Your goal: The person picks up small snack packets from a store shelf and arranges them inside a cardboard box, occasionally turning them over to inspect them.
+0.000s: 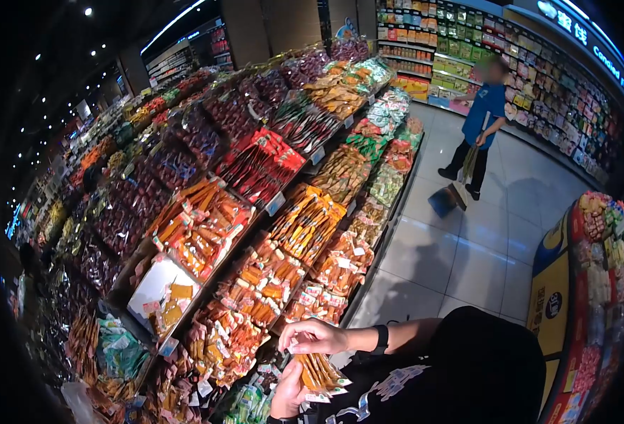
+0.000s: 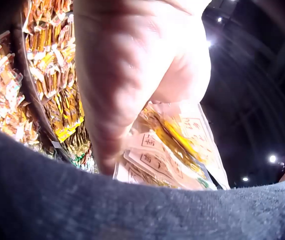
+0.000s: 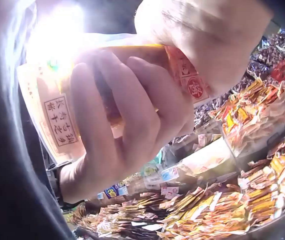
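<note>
My left hand holds a small fanned stack of snack packets, orange-brown inside with pale printed ends. In the right wrist view its fingers wrap across a packet with boxed Chinese characters. Pale labelled ends of the packets stick out below the hand in the left wrist view. Above the stack is my right hand, a black band on its wrist and its fingers bent down at the packets' near end. Whether it pinches one I cannot tell, since its fingertips are mostly hidden.
Sloping bins of wrapped snacks fill the left and centre. A partly filled white bin lies among them. A person in blue stands in the tiled aisle with a dustpan. Another display stands at right.
</note>
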{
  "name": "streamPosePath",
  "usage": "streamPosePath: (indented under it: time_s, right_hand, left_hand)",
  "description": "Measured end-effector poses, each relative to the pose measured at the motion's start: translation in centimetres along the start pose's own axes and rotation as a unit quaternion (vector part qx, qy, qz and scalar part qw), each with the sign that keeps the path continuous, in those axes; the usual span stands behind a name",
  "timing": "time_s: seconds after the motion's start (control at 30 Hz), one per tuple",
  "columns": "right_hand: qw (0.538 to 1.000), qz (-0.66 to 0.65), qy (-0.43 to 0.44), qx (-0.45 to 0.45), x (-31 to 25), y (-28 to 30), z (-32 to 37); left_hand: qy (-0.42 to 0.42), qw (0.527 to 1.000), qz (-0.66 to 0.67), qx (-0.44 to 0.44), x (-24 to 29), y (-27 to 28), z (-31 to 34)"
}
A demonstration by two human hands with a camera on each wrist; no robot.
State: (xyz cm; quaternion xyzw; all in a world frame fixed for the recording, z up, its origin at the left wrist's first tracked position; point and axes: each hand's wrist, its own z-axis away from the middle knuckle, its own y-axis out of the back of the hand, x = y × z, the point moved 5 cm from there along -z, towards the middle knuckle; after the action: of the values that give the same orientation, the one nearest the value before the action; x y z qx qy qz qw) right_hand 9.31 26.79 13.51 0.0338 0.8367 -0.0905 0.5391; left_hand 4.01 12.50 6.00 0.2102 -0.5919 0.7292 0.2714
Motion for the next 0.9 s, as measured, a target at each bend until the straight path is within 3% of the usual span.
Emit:
streamPosePath:
  time_s: [0.17, 0.2, 0.33, 0.43, 0.67, 0.73, 0.77, 0.83, 0.9]
  right_hand:
    - [0.997, -0.008, 0.073, -0.015, -3.6, 5.0, 1.8]
    - [0.998, -0.007, 0.061, -0.017, -3.6, 6.0, 2.1]
    - [0.999, -0.008, 0.041, -0.019, -4.0, 8.7, 3.2]
    - [0.998, 0.001, 0.053, -0.018, -4.3, 9.7, 3.4]
    - [0.998, 0.044, 0.047, -0.003, -5.0, 11.6, 3.1]
    - [0.999, 0.04, -0.023, -0.006, -5.6, 11.9, 2.4]
    - [0.997, 0.074, 0.024, 0.004, -4.7, 12.3, 1.9]
    - [0.994, 0.102, 0.002, 0.027, -4.4, 12.9, 1.3]
    - [0.983, 0.151, 0.067, 0.076, -4.0, 13.4, 0.7]
  left_hand:
    - [0.056, 0.993, 0.047, -0.098, -2.5, -0.4, -4.8]
    - [0.046, 0.997, -0.016, -0.053, -2.3, -1.6, -5.2]
    - [0.05, 0.991, -0.001, -0.125, -1.0, -6.4, -7.3]
    - [0.101, 0.983, 0.01, -0.155, -1.7, -6.0, -8.7]
    - [0.066, 0.995, -0.011, -0.073, -0.6, -6.9, -10.6]
    - [0.051, 0.997, 0.012, -0.057, 0.0, -7.4, -10.9]
    - [0.036, 0.999, 0.01, -0.038, 0.0, -6.8, -10.9]
    - [0.022, 0.999, 0.017, -0.026, -0.3, -5.2, -11.2]
    - [-0.031, 0.999, 0.02, 0.001, 0.4, -5.8, -11.5]
